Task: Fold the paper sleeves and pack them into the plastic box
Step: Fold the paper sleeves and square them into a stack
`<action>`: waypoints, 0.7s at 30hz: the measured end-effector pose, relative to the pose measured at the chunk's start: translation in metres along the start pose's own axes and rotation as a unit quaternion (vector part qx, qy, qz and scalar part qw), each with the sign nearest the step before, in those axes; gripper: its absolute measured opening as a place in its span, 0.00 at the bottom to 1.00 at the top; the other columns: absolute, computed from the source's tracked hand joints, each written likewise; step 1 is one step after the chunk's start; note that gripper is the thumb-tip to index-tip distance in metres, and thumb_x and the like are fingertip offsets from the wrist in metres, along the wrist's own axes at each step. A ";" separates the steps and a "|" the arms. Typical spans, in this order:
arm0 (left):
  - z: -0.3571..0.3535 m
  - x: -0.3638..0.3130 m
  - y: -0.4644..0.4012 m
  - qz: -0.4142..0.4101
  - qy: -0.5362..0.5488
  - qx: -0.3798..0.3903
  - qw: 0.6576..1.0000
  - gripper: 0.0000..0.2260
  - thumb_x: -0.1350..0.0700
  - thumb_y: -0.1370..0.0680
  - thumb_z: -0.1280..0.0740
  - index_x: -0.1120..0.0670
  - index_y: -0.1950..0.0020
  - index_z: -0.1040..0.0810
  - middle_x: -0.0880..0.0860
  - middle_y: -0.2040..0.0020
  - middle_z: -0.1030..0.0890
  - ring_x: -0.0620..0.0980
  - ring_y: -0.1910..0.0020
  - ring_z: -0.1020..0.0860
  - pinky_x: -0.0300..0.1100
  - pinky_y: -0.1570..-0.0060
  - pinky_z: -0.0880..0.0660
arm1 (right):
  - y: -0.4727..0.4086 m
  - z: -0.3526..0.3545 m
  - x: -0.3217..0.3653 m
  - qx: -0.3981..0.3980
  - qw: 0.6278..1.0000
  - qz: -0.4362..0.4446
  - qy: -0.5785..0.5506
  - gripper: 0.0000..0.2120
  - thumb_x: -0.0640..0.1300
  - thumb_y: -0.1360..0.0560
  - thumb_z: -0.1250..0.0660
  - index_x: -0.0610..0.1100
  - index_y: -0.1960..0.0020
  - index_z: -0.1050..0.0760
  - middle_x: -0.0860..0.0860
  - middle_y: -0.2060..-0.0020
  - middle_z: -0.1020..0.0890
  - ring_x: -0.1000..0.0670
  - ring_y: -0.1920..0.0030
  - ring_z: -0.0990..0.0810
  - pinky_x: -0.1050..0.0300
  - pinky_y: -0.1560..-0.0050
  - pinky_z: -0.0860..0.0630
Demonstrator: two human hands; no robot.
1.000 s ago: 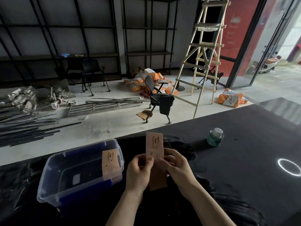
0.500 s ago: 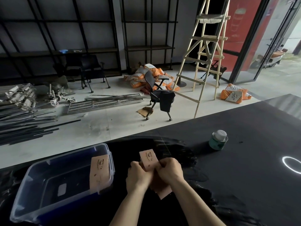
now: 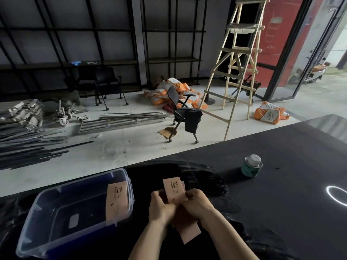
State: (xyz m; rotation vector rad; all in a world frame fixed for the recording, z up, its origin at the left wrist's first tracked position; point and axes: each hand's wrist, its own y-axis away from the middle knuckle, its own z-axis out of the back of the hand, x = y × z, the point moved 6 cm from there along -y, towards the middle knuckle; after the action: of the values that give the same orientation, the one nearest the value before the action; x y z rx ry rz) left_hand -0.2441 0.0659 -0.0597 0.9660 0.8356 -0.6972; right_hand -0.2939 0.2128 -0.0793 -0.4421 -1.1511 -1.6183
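Both hands hold a pale pink paper sleeve (image 3: 173,191) with a printed logo over the black table. My left hand (image 3: 161,208) grips its left side and my right hand (image 3: 197,203) its right side. The sleeve's upper end sticks up between the thumbs, and more pink paper (image 3: 189,233) hangs out below the hands. To the left stands the clear plastic box (image 3: 47,239) with a blue base. Another pink sleeve (image 3: 116,200) leans upright against the box's right inner wall.
A small green jar with a white lid (image 3: 251,166) stands on the black table (image 3: 281,184) to the right. A bright ring of light (image 3: 336,196) reflects near the right edge. Beyond the table lie metal bars, a chair and a ladder on the floor.
The hands dropped toward the table with the sleeve and closed tighter around it. The view shifted, so the box now sits lower and further left.
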 end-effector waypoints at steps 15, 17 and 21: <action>0.109 0.044 0.123 -0.114 0.082 -0.016 0.990 0.35 0.66 0.30 0.22 0.49 0.27 0.31 0.49 0.33 0.25 0.46 0.36 0.24 0.40 0.40 0.26 | 0.162 -0.059 0.000 0.088 0.946 0.144 -0.278 0.28 0.41 0.36 0.22 0.45 0.38 0.24 0.40 0.50 0.14 0.47 0.54 0.15 0.55 0.56 0.18; 0.120 0.030 0.130 -0.172 0.034 0.010 0.985 0.32 0.63 0.28 0.22 0.45 0.29 0.30 0.45 0.36 0.21 0.40 0.39 0.21 0.37 0.41 0.23 | 0.171 -0.053 0.011 0.097 0.931 0.183 -0.300 0.28 0.39 0.34 0.22 0.47 0.35 0.24 0.41 0.50 0.14 0.45 0.51 0.15 0.54 0.52 0.17; 0.141 -0.007 0.144 -0.277 -0.096 0.054 0.955 0.30 0.62 0.28 0.23 0.40 0.33 0.29 0.40 0.42 0.19 0.31 0.39 0.24 0.27 0.47 0.26 | 0.178 -0.055 0.022 0.128 0.929 0.246 -0.244 0.30 0.38 0.32 0.21 0.51 0.33 0.25 0.43 0.45 0.14 0.39 0.45 0.16 0.42 0.43 0.18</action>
State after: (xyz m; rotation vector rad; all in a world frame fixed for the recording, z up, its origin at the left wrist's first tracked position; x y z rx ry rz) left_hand -0.0897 -0.0021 0.0506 0.7434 0.9094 -1.3103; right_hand -0.1296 0.1576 -0.0073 -0.9142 -1.4541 -0.9255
